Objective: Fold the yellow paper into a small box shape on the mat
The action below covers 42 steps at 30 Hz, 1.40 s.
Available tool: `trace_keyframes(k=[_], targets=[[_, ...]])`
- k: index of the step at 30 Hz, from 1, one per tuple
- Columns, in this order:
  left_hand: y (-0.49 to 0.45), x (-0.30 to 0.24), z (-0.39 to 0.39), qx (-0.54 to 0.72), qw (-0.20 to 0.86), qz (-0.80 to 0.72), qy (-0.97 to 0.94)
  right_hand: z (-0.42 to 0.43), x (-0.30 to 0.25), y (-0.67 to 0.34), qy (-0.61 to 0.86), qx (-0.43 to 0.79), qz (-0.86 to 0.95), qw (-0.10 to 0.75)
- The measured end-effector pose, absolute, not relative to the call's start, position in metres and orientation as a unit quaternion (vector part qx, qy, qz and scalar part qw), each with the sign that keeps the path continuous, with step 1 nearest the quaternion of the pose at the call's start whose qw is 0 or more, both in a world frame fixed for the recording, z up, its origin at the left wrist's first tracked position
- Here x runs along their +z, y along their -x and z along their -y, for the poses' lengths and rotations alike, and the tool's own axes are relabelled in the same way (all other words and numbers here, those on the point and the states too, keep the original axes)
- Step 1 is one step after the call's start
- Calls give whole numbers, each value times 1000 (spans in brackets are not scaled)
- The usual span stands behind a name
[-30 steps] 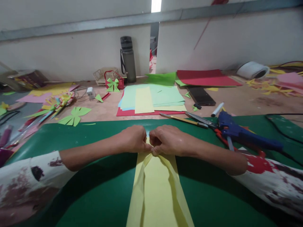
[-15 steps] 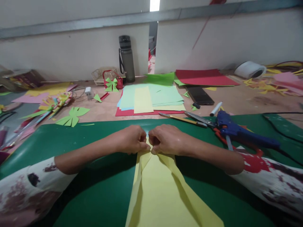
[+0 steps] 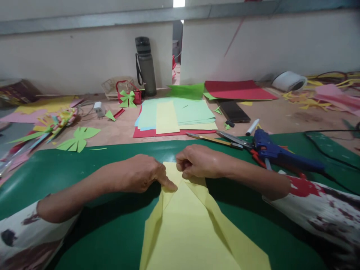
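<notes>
A long sheet of yellow paper lies in front of me, its side edges folded inward and its far end narrower. My left hand reaches in from the left with one finger stretched out. That fingertip presses on the left fold near the far end, while the other fingers are curled and partly hidden. At the far right corner of the sheet, my right hand is closed, thumb and fingers pinching the paper's edge. Beneath everything is a green mat.
Beyond the mat lie stacked paper sheets, a pencil, scissors and a phone. A blue glue gun rests beside my right forearm. A bottle stands at the wall. Green paper cutouts lie left.
My left hand has let go of its pinch at the fold, moved slightly left and down, and now presses with one finger. My right hand stays at the far end.
</notes>
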State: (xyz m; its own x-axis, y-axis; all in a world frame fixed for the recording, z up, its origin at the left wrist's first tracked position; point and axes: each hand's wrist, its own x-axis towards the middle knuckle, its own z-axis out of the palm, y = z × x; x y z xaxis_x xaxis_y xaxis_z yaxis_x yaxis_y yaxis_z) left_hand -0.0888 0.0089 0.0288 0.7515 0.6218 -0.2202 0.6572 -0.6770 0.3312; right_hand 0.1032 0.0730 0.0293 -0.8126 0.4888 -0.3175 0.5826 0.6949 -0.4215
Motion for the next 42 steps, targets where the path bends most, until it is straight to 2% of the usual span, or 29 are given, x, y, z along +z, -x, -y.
trace_keyframes(k=[10,15,24,31,38,42], targets=[[87,20,-1,-82,90,-347,-930,-74,27,-110,-268,-285,-918,65],[85,19,-1,-90,70,-341,-933,-71,29,-105,-289,-279,-912,81],[88,21,-3,-72,116,-337,-932,-62,33,-98,-354,-218,-905,90],[91,20,-4,-56,125,-326,-935,-66,31,-94,-350,-202,-909,102],[95,22,-6,-37,191,-317,-928,-74,32,-82,-305,-167,-923,162],[94,25,-7,-27,205,-320,-925,-69,34,-89,-306,-157,-928,145]])
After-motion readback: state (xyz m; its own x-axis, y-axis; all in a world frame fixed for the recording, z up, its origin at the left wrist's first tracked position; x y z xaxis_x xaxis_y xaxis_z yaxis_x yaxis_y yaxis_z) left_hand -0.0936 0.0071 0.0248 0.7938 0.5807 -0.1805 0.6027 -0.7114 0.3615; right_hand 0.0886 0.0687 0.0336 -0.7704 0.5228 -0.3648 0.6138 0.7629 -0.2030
